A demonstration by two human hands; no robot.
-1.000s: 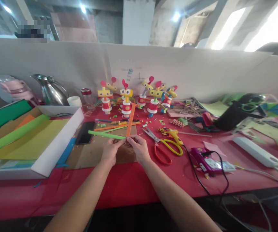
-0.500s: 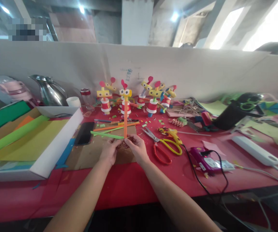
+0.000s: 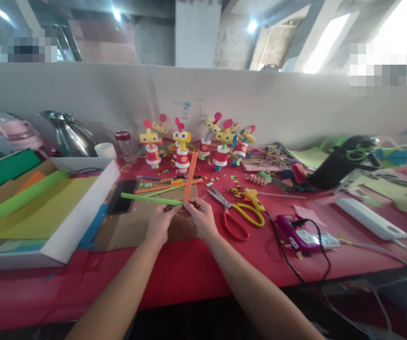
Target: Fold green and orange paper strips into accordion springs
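My left hand (image 3: pixel 160 223) pinches the near end of a green paper strip (image 3: pixel 147 199), which sticks out to the left. Close beside it, the fingers of my right hand (image 3: pixel 202 216) are closed at the base of an orange paper strip (image 3: pixel 190 177) that rises and leans right. The two strips meet at my fingertips, where the join is partly hidden. Below my hands lies a brown cardboard sheet (image 3: pixel 129 232). More orange and green strips and several small paper coils (image 3: pixel 177 182) rest just beyond.
Paper-cup figures (image 3: pixel 221 157) stand along the back. Scissors (image 3: pixel 229 204), a yellow glue gun (image 3: pixel 255 198) and a purple power socket (image 3: pixel 297 234) with cables lie to the right. On the left are a phone (image 3: pixel 121 198) and a white box (image 3: pixel 83 215) of coloured paper.
The orange strip has gone from upright to leaning right. The green strip's free end reaches a little further left. Both hands stay together in nearly the same place.
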